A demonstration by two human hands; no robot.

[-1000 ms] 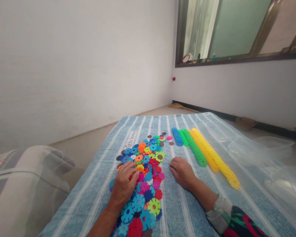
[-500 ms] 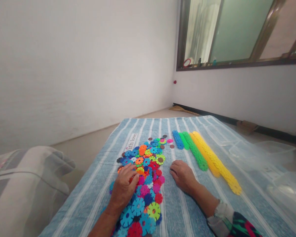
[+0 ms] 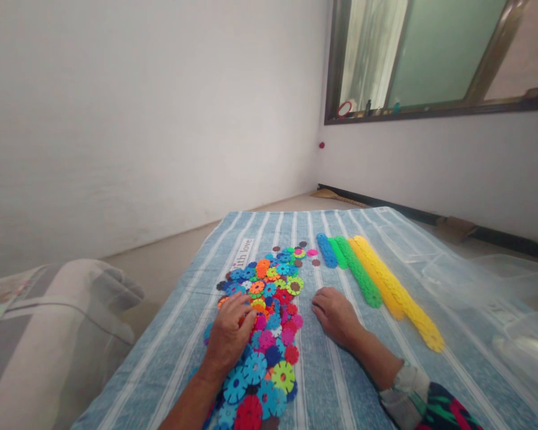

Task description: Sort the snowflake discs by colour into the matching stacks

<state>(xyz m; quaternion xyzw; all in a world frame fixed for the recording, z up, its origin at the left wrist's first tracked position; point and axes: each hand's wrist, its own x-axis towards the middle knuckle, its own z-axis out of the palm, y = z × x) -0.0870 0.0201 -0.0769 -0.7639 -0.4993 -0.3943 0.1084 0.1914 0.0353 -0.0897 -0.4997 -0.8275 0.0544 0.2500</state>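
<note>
My left hand (image 3: 231,325) lies over a long heap of colourful flower-shaped plastic discs (image 3: 280,376), its thumb and fingers apart. Its fingertips touch discs near the heap's middle, and no held piece shows. To the right of the heap, my right hand (image 3: 336,313) rests on the striped cloth with loosely bent fingers; nothing shows in them. Farther right lie rows of overlapping discs, sorted by colour: a short blue row (image 3: 326,251), green rows (image 3: 361,278) and yellow rows (image 3: 397,292).
A blue-and-white striped cloth (image 3: 161,340) covers the table. Clear plastic containers (image 3: 502,272) stand along the right side. A few loose brown discs (image 3: 316,263) lie beyond the heap. A fabric-covered piece of furniture (image 3: 67,322) is at the left.
The view has shifted slightly, so everything sits a little farther right. Both hands keep about the same place on the heap and the cloth.
</note>
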